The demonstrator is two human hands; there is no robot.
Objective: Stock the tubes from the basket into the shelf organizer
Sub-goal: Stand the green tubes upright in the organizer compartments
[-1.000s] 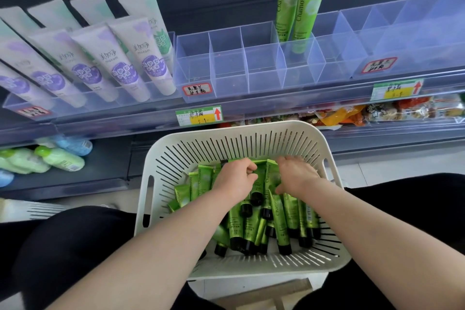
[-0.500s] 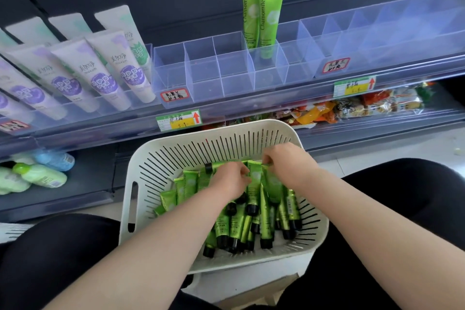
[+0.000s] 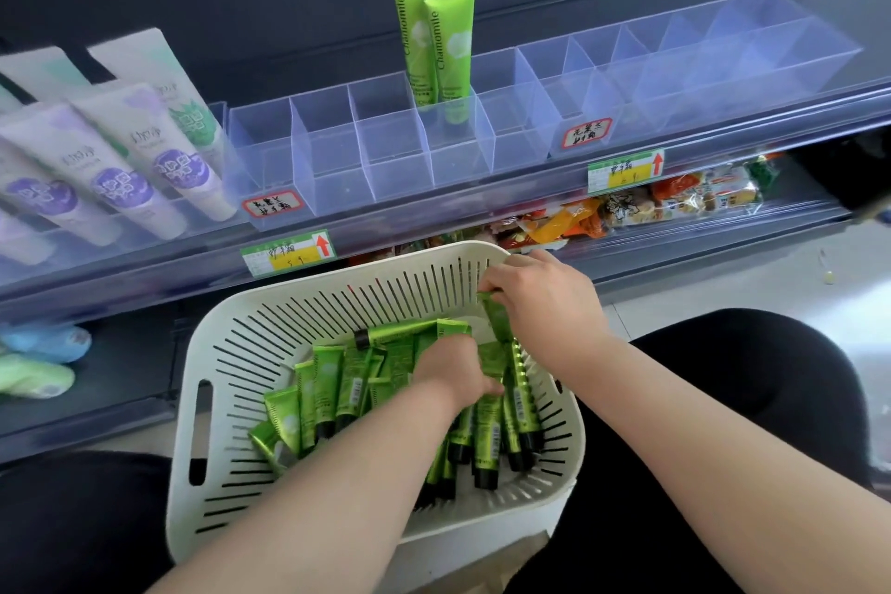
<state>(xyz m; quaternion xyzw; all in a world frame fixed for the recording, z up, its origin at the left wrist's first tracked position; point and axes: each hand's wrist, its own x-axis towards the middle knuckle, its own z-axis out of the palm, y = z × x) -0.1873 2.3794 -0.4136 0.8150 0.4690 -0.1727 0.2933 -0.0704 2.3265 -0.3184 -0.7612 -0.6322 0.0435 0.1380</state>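
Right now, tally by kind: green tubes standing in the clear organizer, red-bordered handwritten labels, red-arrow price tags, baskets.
Green plastic Chamomile tubes standing in the clear acrylic shelf organizer: 2
Red-bordered handwritten labels: 2
Green-and-yellow price tags with red arrows: 2
White slotted plastic basket: 1
Total: 7

Person, worn items. Left hand (image 3: 453,371), right hand (image 3: 545,299): bare. Forearms (image 3: 699,424): bare, uncovered. Black trousers (image 3: 752,400): plain, over knees at 8 and 4 o'clock.
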